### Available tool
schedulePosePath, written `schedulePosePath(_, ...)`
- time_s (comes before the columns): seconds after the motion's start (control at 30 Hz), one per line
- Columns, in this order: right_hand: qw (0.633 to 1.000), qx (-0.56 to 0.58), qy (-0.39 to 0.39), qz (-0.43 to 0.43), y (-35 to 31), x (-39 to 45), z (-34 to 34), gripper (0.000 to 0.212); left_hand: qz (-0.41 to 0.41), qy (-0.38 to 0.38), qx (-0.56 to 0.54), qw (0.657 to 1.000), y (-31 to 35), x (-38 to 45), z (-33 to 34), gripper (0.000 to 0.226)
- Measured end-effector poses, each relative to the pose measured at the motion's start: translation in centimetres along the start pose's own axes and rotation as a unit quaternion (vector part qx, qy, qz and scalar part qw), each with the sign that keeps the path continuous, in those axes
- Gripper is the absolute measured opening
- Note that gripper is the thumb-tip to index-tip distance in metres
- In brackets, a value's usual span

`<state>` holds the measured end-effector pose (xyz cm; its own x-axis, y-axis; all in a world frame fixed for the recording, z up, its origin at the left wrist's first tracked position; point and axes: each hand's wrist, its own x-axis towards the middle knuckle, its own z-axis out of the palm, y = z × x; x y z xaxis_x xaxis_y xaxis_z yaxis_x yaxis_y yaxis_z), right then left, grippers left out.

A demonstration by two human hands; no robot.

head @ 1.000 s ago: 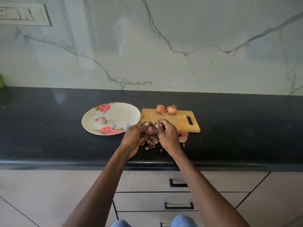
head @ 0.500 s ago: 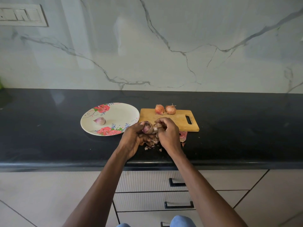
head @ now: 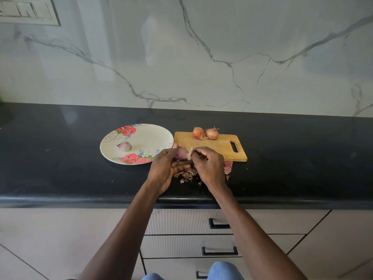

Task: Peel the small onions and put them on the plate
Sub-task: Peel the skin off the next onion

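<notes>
Four small onions are showing: one peeled onion lying on the single plate, two unpeeled onions sitting on the one cutting board, one partly peeled onion sitting between two hands.

A glossy black countertop runs beneath a white marble wall with grey veins, a switch panel at far left, and pale drawers with black handles below.
</notes>
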<state>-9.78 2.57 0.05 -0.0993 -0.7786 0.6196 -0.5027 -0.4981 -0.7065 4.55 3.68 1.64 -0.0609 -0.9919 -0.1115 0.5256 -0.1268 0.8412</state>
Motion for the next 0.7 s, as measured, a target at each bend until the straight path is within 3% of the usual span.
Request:
schedulePosePath(0.2, 0.999, -0.015, 0.032, 0.030, 0.31, 0.04, 0.00, 0.020, 0.012, 0.020, -0.016, 1.000, -0.06, 0.07, 0.05, 0.035)
schedulePosePath(0.4, 0.997, 0.047, -0.025, 0.050, -0.02, 0.01, 0.16, 0.029, 0.009, 0.010, -0.015, 1.000, -0.32, 0.10, -0.19, 0.032)
schedulePosePath(0.7, 0.990, 0.109, -0.051, 0.072, 0.74, 0.24, -0.01, 0.021, 0.013, -0.005, -0.025, 1.000, -0.07, -0.26, 0.20, 0.022)
